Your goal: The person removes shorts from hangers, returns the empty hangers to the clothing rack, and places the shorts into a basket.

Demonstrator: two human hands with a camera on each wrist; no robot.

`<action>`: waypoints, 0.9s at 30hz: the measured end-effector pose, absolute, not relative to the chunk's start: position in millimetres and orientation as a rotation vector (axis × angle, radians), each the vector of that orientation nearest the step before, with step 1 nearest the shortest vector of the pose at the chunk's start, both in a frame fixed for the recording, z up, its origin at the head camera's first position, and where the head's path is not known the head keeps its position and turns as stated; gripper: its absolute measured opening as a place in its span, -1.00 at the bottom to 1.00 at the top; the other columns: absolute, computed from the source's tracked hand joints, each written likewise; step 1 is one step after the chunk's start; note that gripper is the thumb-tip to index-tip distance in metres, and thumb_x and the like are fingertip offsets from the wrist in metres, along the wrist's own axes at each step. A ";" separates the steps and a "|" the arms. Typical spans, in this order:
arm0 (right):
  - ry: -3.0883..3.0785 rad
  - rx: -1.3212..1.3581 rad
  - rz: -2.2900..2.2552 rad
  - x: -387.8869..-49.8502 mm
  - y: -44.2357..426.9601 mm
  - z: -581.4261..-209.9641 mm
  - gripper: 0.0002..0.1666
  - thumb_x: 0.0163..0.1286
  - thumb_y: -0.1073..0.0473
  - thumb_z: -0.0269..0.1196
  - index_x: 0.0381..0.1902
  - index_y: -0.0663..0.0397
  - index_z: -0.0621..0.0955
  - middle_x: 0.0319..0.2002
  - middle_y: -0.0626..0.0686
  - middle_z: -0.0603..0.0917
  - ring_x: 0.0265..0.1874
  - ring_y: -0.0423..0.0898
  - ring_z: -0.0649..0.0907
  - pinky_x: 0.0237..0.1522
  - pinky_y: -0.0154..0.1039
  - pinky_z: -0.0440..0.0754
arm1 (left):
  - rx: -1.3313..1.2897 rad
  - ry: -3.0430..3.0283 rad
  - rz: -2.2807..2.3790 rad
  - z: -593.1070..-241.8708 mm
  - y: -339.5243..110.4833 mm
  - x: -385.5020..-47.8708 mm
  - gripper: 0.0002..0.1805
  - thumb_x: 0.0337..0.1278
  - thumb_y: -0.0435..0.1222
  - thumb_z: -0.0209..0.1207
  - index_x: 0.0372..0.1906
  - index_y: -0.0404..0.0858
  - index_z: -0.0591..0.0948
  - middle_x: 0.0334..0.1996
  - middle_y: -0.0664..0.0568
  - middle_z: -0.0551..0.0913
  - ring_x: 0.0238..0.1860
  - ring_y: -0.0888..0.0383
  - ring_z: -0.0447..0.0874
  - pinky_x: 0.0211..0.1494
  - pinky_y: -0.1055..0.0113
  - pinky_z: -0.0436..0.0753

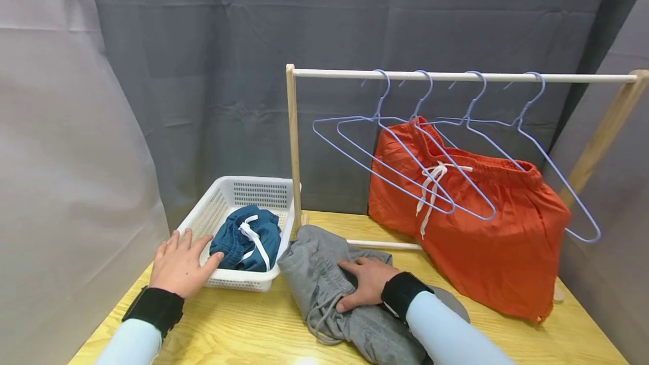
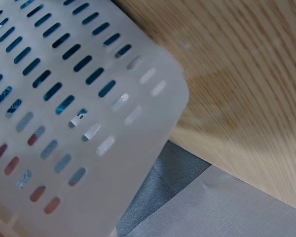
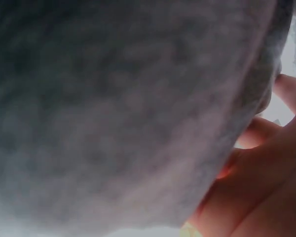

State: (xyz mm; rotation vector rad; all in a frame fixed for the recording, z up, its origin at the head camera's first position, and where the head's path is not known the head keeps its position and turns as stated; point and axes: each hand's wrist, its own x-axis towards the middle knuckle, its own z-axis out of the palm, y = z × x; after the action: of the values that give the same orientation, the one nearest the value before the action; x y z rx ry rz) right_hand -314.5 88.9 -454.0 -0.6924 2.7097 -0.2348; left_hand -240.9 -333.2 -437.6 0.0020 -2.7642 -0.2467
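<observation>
Wooden table: left hand, fingers outspread, at white basket; right of basket, right hand on grey garment, grip indiscernible.

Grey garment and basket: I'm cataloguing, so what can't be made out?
Head view: grey garment, full shape hidden by folds and right hand.
Right wrist view: the grey garment's weave, blurred.
Left wrist view: white basket, partly cut off by left and top edges.
Head view: anything beneath the blue garment, hidden by it.
</observation>
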 end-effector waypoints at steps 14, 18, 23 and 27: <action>2.754 -0.678 -0.100 -305.9 82.6 -458.5 0.32 -0.25 -0.67 0.42 0.49 -0.33 0.40 0.40 0.15 0.37 0.33 0.40 0.36 0.15 0.36 0.45 | -0.013 -2.745 -0.260 -437.7 -332.9 -239.4 -0.23 0.33 0.30 0.01 0.30 -0.24 0.55 0.37 -0.54 0.29 0.41 -0.56 0.04 0.37 -0.45 -0.02; 2.766 -0.668 -0.091 -303.6 79.9 -458.1 0.31 -0.27 -0.64 0.45 0.47 -0.31 0.43 0.37 0.14 0.40 0.28 0.36 0.41 0.12 0.33 0.48 | -0.013 -2.746 -0.269 -438.4 -333.1 -239.5 -0.23 0.33 0.30 0.01 0.29 -0.25 0.55 0.36 -0.53 0.30 0.41 -0.56 0.04 0.37 -0.46 -0.02; 2.782 -0.672 -0.096 -301.1 76.1 -457.6 0.25 -0.27 -0.59 0.49 0.43 -0.32 0.47 0.30 0.12 0.44 0.21 0.31 0.46 0.07 0.28 0.53 | -0.009 -2.746 -0.267 -438.3 -333.2 -239.9 -0.24 0.33 0.29 0.02 0.28 -0.24 0.56 0.35 -0.52 0.31 0.41 -0.55 0.04 0.37 -0.45 -0.03; 2.798 -0.686 -0.083 -301.7 75.6 -460.4 0.21 -0.26 -0.56 0.51 0.41 -0.31 0.51 0.32 0.12 0.42 0.24 0.31 0.43 0.10 0.28 0.51 | -0.003 -2.749 -0.271 -438.8 -332.4 -239.0 -0.25 0.33 0.27 0.03 0.28 -0.25 0.56 0.35 -0.52 0.32 0.42 -0.55 0.03 0.38 -0.45 -0.04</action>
State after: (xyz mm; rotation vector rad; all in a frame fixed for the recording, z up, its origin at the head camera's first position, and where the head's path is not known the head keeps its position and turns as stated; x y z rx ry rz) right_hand -301.7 75.6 -460.4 -0.6861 2.7981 -0.0829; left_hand -239.0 -332.4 -438.8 -0.0035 -2.7489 -0.2714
